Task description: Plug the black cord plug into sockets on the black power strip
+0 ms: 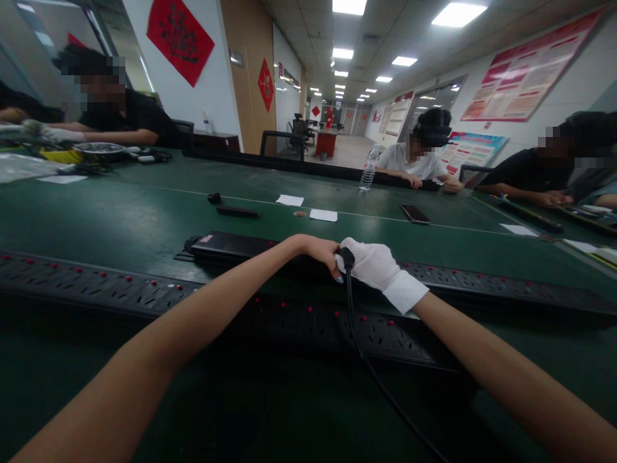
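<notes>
I've got both hands out in front, meeting over the far power strip point(482, 283). R hand point(373, 263), in a white mesh glove, is curled round a black plug point(346, 258), gripping it at the strip's near edge; the plug's black cable point(371, 373) drops toward me across the nearer power strip point(144, 292). L hand point(321, 252) is bare, fingers bent down onto the far strip just beside the plug, touching the R glove; can't tell if it's pinching the plug or only bracing on the strip. Both strips lie lengthwise on the green table point(120, 218), w/ red switches along them. A flat black device point(231, 245) sits at the far strip's L end. Further back: paper slips point(322, 215), a phone point(415, 213), a water bottle point(369, 168). Other people sit at the table's far side and L/R edges, their hands well apart from mine.
</notes>
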A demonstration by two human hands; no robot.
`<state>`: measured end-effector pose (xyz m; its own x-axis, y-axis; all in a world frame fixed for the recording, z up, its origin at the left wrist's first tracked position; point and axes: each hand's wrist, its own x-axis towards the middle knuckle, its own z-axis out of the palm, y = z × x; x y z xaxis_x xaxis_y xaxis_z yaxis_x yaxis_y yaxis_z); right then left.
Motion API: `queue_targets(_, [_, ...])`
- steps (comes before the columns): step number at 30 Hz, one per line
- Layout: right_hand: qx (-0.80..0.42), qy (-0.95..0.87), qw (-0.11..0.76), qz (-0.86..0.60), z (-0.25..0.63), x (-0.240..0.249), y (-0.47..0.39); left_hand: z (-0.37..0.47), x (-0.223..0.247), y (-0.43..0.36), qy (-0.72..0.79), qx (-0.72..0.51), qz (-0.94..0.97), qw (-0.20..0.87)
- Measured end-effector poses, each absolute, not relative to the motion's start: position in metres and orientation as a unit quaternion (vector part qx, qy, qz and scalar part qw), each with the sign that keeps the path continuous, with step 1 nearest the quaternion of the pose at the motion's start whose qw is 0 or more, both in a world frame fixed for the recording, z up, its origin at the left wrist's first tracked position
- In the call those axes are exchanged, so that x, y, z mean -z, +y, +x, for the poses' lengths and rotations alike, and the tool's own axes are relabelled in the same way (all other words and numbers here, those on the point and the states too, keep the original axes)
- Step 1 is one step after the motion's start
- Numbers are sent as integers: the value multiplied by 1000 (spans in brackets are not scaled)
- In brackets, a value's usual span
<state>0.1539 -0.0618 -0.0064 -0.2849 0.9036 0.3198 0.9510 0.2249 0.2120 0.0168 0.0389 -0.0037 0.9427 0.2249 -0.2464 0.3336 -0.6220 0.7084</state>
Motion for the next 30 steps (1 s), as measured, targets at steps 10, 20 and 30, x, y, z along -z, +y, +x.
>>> queue_targets(10, [188, -778, 69, -595, 153, 5, -63, 17, 7, 42, 146, 58, 904, 399])
queue_targets(20, [193, -773, 79, -599, 154, 9, -61, 16, 6, 41, 145, 56, 902, 403])
queue_targets(30, [191, -772, 92, -599, 154, 9, -63, 15, 3, 39, 150, 58, 901, 402])
